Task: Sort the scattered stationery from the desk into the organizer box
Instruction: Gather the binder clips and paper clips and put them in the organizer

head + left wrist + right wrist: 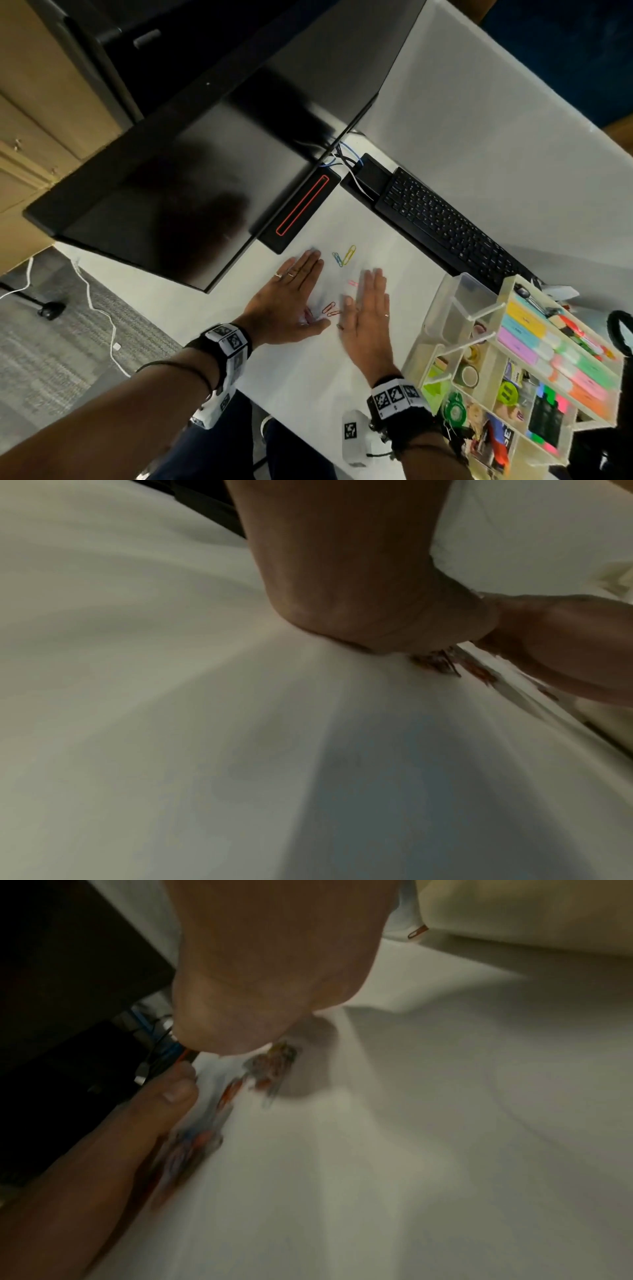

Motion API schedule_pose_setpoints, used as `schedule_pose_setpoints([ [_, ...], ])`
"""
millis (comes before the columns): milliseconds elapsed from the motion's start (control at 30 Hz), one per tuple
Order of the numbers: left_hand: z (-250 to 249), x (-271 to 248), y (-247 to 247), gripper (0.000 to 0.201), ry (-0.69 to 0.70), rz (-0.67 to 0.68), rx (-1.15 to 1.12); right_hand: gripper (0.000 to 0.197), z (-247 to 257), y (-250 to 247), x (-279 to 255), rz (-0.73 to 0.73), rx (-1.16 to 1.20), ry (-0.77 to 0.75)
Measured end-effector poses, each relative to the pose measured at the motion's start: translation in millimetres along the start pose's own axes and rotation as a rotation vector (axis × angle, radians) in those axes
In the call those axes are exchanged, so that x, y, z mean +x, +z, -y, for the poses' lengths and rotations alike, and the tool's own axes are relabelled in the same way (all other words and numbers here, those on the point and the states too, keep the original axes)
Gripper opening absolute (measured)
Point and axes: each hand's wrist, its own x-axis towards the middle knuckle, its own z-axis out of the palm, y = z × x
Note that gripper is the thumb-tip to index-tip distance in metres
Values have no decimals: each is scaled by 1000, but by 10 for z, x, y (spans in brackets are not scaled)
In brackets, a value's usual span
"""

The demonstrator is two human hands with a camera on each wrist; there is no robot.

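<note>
we have both hands flat on the white desk (301, 373), fingers straight and together, holding nothing. our left hand (289, 298) lies on the far side of the loose paper clips from the organizer box (507, 370); our right hand (368, 308) lies between the clips and the box. the two palms face each other like a funnel, thumbs nearly meeting at the near end.

the clips are the only stationery we can see outside the box. a blue clip (337, 259) and a yellow clip (349, 254) lie beyond our fingertips, farther from the box's near corner than anything else in the pile. a pink clip (352, 283) sits just beside our right fingers. orange clips (329, 309) lie in the gap between the thumbs, and the left wrist view shows some reddish ones (435, 662) tucked against the heel of our left palm. the right wrist view is blurred, though we make out a coloured clump (274, 1066) under the right palm's edge.

we judge the step in hand to be raking the scattered clips into one heap. the box already looks well filled with sticky notes, tape rolls and markers, so this seems a late stage.

next we should draw the blue and yellow clips in toward the others, close the palms together, then pinch or scoop the heap and carry it across to an open compartment of the box. thin clips on a smooth top may slip under a flat palm, so the sweep wants firm edge contact.
</note>
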Motion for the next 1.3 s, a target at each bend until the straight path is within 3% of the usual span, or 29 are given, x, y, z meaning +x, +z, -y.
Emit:
schedule_pose_setpoints([
  [133,68,385,-13,113,17,6,10,70,-100,-241,421,-87,83,144],
  [267,-4,550,44,102,124,21,111,69,-192,-241,551,68,53,77],
  [400,-60,462,135,93,242,24,182,65,-154,-53,345,146,-17,-74],
  [767,-162,-103,289,64,421,-41,137,57,-164,40,-617,151,-90,-110],
  [833,-172,-117,278,60,386,-45,60,55,-182,-3,-688,126,-55,-137],
  [967,-116,-159,55,51,155,-136,-177,59,-183,-142,-645,-20,7,-176],
  [1067,-63,-310,-17,85,87,-2,-74,83,-138,-206,-526,83,-33,-123],
  [1133,-83,-427,22,102,113,77,36,78,-153,-150,-459,117,-126,-135],
  [1200,-124,-480,75,92,136,135,80,58,-173,-49,-407,96,-134,-138],
  [1300,-165,-441,109,55,96,120,3,36,-133,13,-351,54,-68,-110],
])
